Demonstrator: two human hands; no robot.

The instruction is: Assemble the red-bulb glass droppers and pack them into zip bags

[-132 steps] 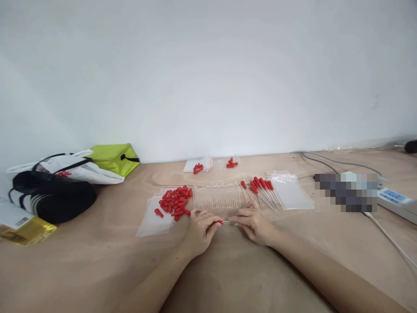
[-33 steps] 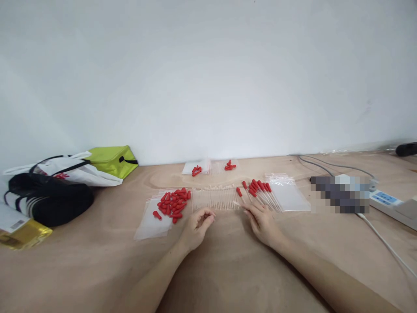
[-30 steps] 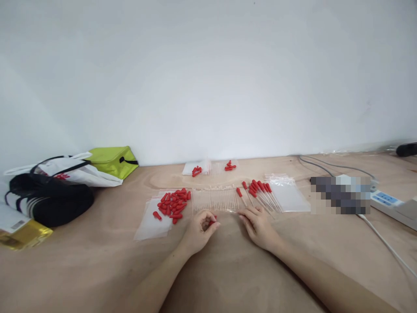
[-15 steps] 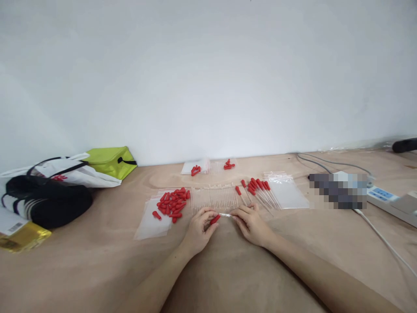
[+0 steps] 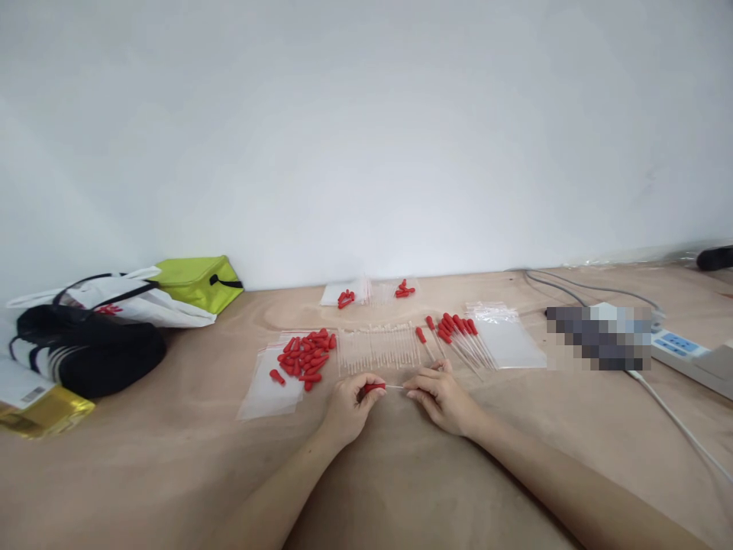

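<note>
My left hand (image 5: 352, 405) pinches a red rubber dropper bulb (image 5: 374, 388) between thumb and fingers. Opposite it, my right hand (image 5: 438, 397) is closed on a thin glass dropper tube (image 5: 395, 387), whose end meets the bulb's mouth; how deep it sits inside I cannot tell. Left of my hands, a heap of loose red bulbs (image 5: 309, 355) lies on clear plastic bags (image 5: 266, 397). Just beyond my fingers is a row of bare glass tubes (image 5: 378, 347). Several droppers with red bulbs fitted (image 5: 458, 325) lie fanned out to the right.
Zip bags (image 5: 507, 340) lie right of the droppers. Small bagged bulbs (image 5: 346, 298) and more bulbs (image 5: 404, 289) rest near the wall. A black bag (image 5: 108, 355) and a lime-green bag (image 5: 198, 283) stand left. At right are a power strip (image 5: 681, 345) and a white cable (image 5: 676, 416).
The bulb in my left hand has turned from slanted to nearly level, in line with the tube. Bulb and tube, apparently apart or just touching before, now meet end to end.
</note>
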